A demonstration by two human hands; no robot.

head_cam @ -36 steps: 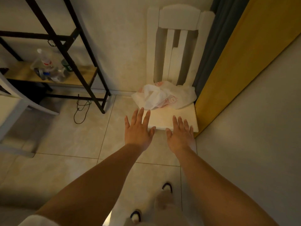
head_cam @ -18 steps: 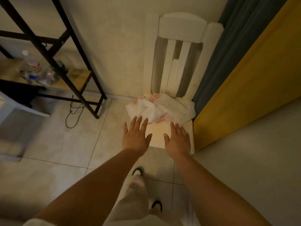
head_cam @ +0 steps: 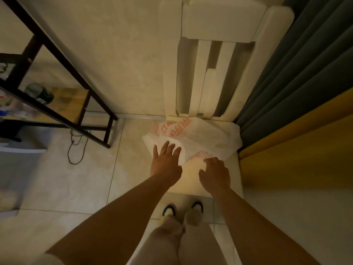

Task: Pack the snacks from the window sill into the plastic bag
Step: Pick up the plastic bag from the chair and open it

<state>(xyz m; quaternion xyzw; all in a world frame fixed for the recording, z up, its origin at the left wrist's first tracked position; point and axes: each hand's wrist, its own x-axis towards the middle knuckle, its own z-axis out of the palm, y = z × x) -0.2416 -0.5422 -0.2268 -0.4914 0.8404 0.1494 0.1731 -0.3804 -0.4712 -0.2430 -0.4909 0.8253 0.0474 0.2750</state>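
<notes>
A crumpled white plastic bag (head_cam: pixel 210 136) with red print lies on the seat of a white wooden chair (head_cam: pixel 193 169) set against the wall. My left hand (head_cam: pixel 166 161) reaches over the bag's near left corner with its fingers spread and straight. My right hand (head_cam: pixel 214 174) hovers over the seat just in front of the bag, fingers slightly bent downward, holding nothing. No snacks and no window sill are in view.
A black metal shelf (head_cam: pixel 63 77) with bottles on a wooden board stands at the left, a black cable (head_cam: pixel 76 148) on the tiles below it. A dark green curtain (head_cam: pixel 298 73) and a yellow panel (head_cam: pixel 298 152) close off the right side.
I have stepped closer to the chair. Both hands have moved forward, and the left one now reaches over the bag's edge. The right hand's fingers have bent a little.
</notes>
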